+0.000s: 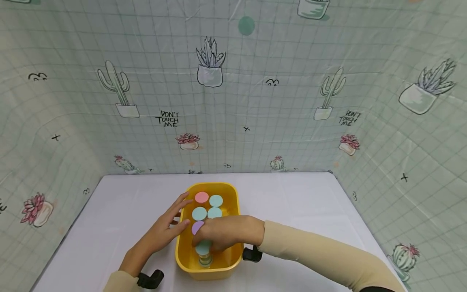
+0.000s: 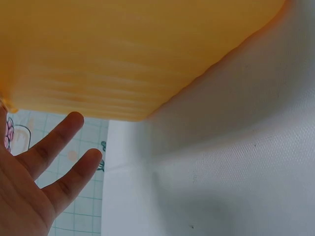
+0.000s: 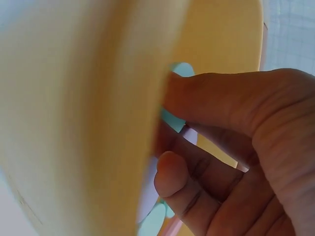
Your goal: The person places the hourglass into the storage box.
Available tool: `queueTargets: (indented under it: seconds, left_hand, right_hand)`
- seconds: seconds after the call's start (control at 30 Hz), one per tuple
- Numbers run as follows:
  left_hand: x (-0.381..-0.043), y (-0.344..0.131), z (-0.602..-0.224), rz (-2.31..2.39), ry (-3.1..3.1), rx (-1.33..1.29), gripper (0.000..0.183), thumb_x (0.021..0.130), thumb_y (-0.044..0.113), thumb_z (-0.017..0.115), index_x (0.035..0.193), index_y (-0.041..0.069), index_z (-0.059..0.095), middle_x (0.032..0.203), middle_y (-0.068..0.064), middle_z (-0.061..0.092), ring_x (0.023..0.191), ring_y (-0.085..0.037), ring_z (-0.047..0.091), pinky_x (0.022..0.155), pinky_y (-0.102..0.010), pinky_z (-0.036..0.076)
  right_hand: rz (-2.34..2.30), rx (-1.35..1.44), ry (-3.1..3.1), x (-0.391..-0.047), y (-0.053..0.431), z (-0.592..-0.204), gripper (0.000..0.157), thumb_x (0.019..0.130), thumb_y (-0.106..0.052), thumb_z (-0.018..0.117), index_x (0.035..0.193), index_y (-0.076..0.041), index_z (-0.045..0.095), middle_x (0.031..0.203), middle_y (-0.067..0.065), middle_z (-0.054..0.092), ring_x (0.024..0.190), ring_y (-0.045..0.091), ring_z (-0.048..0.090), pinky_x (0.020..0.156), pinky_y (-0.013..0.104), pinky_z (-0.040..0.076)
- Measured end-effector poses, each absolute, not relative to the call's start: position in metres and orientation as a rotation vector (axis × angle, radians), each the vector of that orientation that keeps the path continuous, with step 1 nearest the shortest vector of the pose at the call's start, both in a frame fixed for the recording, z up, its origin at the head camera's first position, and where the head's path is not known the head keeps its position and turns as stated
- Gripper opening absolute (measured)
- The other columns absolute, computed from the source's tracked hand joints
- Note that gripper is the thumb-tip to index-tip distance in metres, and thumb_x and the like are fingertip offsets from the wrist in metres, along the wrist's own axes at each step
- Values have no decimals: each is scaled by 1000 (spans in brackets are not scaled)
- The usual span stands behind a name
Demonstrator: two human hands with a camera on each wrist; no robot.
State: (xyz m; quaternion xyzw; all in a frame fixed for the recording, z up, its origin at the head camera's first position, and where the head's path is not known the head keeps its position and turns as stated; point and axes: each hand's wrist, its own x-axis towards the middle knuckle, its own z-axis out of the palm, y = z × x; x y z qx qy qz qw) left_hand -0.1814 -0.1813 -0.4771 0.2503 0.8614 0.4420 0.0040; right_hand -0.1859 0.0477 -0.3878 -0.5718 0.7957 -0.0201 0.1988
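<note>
A yellow plastic tub [image 1: 208,272] holds several small round jars with flat coloured lids. My right hand [image 1: 226,232] reaches into its near half and grips a clear jar with a mint lid [image 1: 202,248] between thumb and fingers. In the right wrist view the tub wall hides part of that grip, and a mint lid [image 3: 173,120] shows between the fingers. Beside that hand is a purple lid [image 1: 197,227], partly covered. My left hand [image 1: 162,230] rests at the tub's left rim with fingers spread; two fingers [image 2: 71,182] stand out straight below the tub in the left wrist view.
Farther back in the tub are a pink lid [image 1: 202,197] and mint lids [image 1: 216,200]. The tub stands on a white table [image 1: 292,202]. A cactus-print grid cloth [image 1: 248,101] rises behind the table and on both sides.
</note>
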Motion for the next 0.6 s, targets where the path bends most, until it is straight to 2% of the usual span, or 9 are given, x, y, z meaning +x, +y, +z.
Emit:
queueTargets:
  seconds: [0.07,0.2,0.3,0.47,0.6]
  left_hand:
    - [-182,-182,-477,1384,2696,792,53,104,24,58,154,17,44,172,-12,22,114,-27,62,89,-36,57]
    - [-181,-184,-477,1375,2695,812,53,104,23,57,155,16,43,172,-13,21,113,-28,61,88,-36,57]
    - [-180,-185,-476,1361,2693,811,55,105,24,56,157,15,41,172,-12,19,117,-31,61,89,-42,56]
    - [-177,-189,-472,1333,2729,763,67,106,28,54,165,19,24,172,-13,21,130,-45,55,96,-62,52]
    - [-176,-203,-475,1354,2819,729,68,109,24,47,167,16,13,169,-20,27,139,-50,47,105,-71,42]
  right_hand:
    - [-79,-1586,2227,-186,49,-387,38,89,-13,81,127,-17,73,118,-12,73,100,-2,63,94,8,47]
    - [-173,-1511,2222,-187,52,-382,39,91,-15,79,129,-17,71,116,-11,73,86,-2,62,82,6,48]
    - [-327,-1437,2206,-189,61,-375,39,93,-16,77,131,-13,69,118,-6,74,84,-1,63,78,7,50]
    - [-641,-1401,2292,-195,93,-362,36,97,-23,72,131,-10,69,127,-2,73,108,3,68,96,20,54]
    - [-903,-1359,2507,-199,134,-362,34,97,-24,71,128,-11,70,126,0,74,118,12,67,102,33,55]
